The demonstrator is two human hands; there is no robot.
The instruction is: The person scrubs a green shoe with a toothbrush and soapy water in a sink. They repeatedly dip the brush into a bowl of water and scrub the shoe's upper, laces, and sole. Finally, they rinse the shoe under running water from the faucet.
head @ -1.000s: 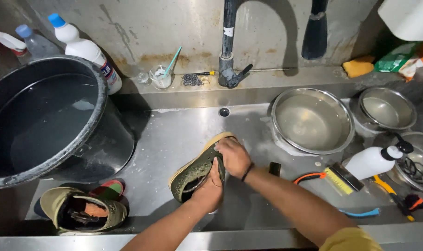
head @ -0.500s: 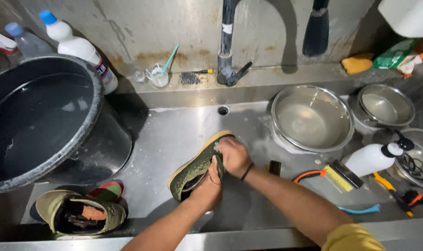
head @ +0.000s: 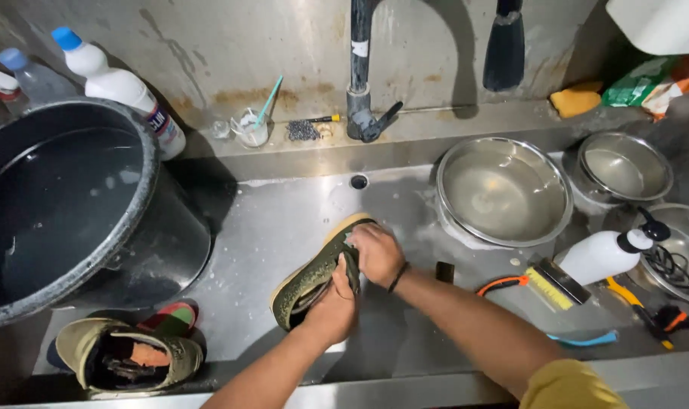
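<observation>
Head view: mid-scrub, both hands, left hand (head: 333, 309) and right hand (head: 376, 254), fingers curled tight, clamp the olive shoe (head: 308, 276), basin (head: 503, 189) at two o'clock; rinsing seems due.

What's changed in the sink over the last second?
Hardly anything. Both hands keep their grip on the green shoe, the left hand at its near side, the right hand on top; any rubbing shift is too slight to tell. The bucket, bowls and second shoe stayed put.
</observation>
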